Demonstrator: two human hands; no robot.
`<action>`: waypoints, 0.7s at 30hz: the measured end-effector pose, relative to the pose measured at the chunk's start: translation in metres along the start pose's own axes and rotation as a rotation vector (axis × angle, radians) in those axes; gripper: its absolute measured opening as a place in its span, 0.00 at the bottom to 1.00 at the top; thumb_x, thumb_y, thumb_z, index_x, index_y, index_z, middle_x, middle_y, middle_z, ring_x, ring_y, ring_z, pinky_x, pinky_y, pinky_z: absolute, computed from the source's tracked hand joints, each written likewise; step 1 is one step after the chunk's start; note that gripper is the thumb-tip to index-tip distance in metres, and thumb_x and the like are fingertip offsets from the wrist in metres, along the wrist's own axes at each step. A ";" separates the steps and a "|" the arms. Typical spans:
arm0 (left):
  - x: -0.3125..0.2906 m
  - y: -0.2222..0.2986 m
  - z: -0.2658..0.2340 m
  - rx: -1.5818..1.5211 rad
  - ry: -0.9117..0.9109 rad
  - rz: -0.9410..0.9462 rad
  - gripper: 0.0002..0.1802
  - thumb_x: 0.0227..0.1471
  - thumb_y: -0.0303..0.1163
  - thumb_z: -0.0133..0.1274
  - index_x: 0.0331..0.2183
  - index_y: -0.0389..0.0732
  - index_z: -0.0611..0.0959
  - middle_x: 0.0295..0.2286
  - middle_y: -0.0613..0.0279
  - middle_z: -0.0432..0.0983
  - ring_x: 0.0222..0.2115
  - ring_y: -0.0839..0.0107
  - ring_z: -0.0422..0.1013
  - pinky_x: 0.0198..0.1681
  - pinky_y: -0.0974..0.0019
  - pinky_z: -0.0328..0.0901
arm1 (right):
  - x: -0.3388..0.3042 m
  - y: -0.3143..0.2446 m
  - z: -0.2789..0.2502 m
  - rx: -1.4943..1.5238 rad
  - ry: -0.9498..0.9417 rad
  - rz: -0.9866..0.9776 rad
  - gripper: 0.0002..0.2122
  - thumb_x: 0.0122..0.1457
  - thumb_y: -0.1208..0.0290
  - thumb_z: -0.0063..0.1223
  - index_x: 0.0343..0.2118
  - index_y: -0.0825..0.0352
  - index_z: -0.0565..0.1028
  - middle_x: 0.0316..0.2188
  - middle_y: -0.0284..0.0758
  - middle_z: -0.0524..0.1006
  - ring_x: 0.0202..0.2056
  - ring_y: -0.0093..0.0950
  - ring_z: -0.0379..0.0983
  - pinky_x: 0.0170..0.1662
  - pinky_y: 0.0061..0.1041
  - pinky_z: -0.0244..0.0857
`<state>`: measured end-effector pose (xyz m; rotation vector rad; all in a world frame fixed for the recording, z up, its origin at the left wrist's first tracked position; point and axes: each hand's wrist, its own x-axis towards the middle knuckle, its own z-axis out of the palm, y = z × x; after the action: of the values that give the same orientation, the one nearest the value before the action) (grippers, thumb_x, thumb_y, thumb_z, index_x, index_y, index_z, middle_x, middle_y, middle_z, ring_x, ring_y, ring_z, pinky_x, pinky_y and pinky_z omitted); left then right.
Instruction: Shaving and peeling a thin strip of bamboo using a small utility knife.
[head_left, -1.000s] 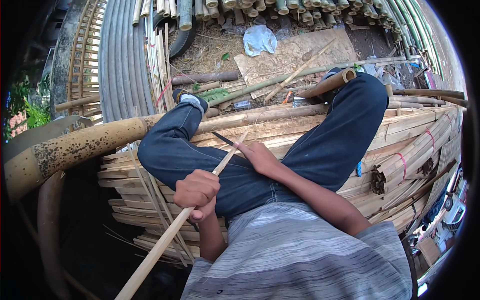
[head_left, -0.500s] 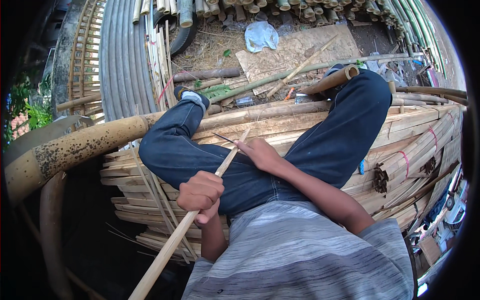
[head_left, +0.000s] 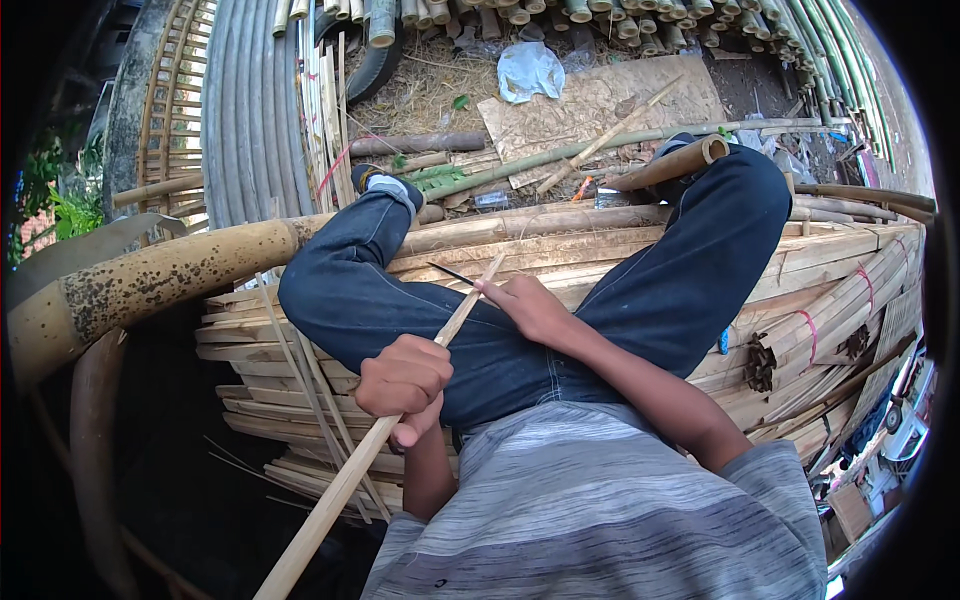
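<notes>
A long pale bamboo strip (head_left: 340, 492) slants from the lower left edge up to its tip between my knees. My left hand (head_left: 405, 378) is closed round it, partway along. Close to the far tip, my right hand (head_left: 532, 310) is closed on a knife whose thin dark blade (head_left: 452, 272) crosses the strip and points to the left. The right thumb lies against the strip's edge. Most of the knife's handle is hidden inside the fingers.
Stacked split bamboo (head_left: 255, 365) lies beneath my bent legs. A thick spotted bamboo pole (head_left: 190, 270) reaches in from the left. Beyond my feet are a green pole (head_left: 560, 155), a cardboard sheet (head_left: 660, 95), a plastic bag (head_left: 530, 72) and piled bamboo poles (head_left: 640, 22).
Both hands keep their hold, and strip and knife stay almost in place. The whole view has shifted very slightly.
</notes>
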<state>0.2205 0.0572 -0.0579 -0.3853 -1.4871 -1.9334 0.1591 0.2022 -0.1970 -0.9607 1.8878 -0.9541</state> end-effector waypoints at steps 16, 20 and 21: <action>0.003 -0.001 0.002 -0.032 -0.029 -0.020 0.36 0.57 0.53 0.49 0.08 0.45 0.54 0.05 0.75 0.45 0.03 0.83 0.43 0.08 0.77 0.37 | 0.003 -0.009 -0.011 0.243 -0.071 0.236 0.16 0.67 0.59 0.34 0.41 0.64 0.74 0.17 0.50 0.69 0.22 0.45 0.69 0.28 0.44 0.60; 0.001 0.003 -0.021 0.054 0.099 -0.030 0.36 0.60 0.51 0.45 0.09 0.44 0.54 0.05 0.73 0.46 0.03 0.82 0.44 0.07 0.76 0.38 | 0.009 0.022 0.003 0.201 0.036 0.313 0.23 0.66 0.53 0.35 0.31 0.68 0.78 0.18 0.49 0.71 0.21 0.44 0.69 0.28 0.40 0.62; 0.002 0.003 -0.026 0.122 0.119 -0.037 0.33 0.61 0.52 0.40 0.11 0.47 0.52 0.05 0.76 0.43 0.04 0.85 0.38 0.08 0.78 0.36 | 0.008 0.014 0.003 0.413 0.085 0.364 0.24 0.67 0.53 0.34 0.32 0.69 0.78 0.19 0.48 0.72 0.21 0.42 0.70 0.28 0.38 0.63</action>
<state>0.2255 0.0314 -0.0627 -0.1864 -1.5334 -1.8494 0.1546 0.2002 -0.2123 -0.3246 1.7559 -1.1104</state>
